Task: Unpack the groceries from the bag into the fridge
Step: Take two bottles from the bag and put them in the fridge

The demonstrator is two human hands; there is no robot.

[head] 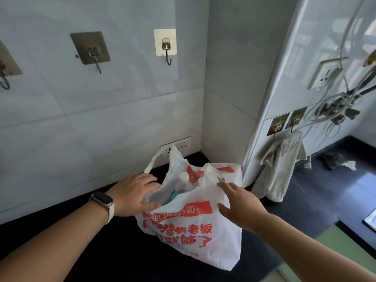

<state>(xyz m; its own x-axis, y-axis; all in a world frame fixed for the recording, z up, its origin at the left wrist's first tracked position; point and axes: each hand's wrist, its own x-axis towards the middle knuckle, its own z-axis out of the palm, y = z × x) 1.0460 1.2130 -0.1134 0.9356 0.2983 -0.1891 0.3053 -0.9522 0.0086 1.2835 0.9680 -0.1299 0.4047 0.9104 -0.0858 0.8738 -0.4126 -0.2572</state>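
A white plastic grocery bag point(191, 237) with red print stands on the dark counter point(114, 257) in the corner of the tiled walls. Its mouth gapes, showing a bottle with a white cap point(184, 177) and something teal point(175, 195) inside. My left hand point(134, 193), with a watch on the wrist, lies with straight fingers against the bag's left rim. My right hand point(240, 202) hovers with spread fingers at the bag's right rim, touching or just above the plastic. The fridge is not in view.
Adhesive hooks point(165, 45) hang on the tiled wall, and a wall socket point(177, 146) sits just behind the bag. To the right, a white panel point(284, 78) carries a socket, tangled cables point(337, 106) and a hanging grey towel point(282, 165). A crumpled cloth point(335, 160) lies further right.
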